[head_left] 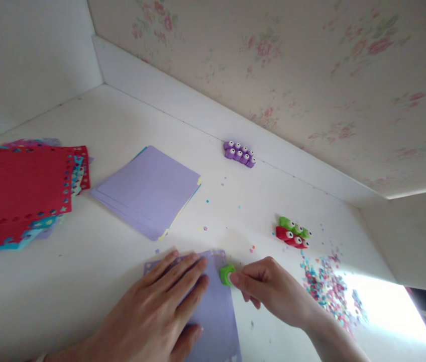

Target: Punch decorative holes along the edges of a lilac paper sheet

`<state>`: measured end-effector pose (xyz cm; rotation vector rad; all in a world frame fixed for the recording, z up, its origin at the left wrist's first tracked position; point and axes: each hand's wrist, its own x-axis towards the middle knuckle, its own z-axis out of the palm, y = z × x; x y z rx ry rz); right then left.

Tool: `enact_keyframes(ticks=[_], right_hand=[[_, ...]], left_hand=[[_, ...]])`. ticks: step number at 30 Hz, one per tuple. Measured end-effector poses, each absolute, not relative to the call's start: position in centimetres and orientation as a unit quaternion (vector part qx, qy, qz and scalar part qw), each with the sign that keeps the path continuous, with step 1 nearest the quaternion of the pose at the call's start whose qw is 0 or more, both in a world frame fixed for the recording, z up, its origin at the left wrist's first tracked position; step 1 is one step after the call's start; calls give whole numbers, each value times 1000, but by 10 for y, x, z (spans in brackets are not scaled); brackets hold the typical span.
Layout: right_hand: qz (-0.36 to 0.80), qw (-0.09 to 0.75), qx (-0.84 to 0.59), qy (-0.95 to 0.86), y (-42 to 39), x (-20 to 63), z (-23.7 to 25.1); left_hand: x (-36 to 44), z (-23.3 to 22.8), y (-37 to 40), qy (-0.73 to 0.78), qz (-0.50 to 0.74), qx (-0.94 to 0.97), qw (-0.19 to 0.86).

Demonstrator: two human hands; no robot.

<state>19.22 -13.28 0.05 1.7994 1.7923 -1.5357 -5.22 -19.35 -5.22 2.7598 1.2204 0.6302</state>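
My left hand [160, 306] lies flat, fingers spread, on a lilac paper sheet [218, 311] with punched holes along its far edge. My right hand [269, 286] pinches a small green paper punch [227, 274] set on the sheet's right edge, thumb and fingers closed on it.
A stack of plain lilac sheets [148, 191] lies ahead. A pile of punched red and blue sheets [20, 193] sits at the left. Purple punches [239, 153] stand by the wall, green and red punches [292, 234] at the right. Coloured confetti [329, 289] is scattered on the white desk [85, 281].
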Motion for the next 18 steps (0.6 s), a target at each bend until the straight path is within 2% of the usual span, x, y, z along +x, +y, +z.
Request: enact_keyframes(ticks=[11,18], right_hand=[[-438,147,646,607,-132,175,8],[-422,165,654,606,-122,167,21]], left_hand=[[-51,-58,-196,391,202,898,20],[-45,-52,-193,379,257,889,28]])
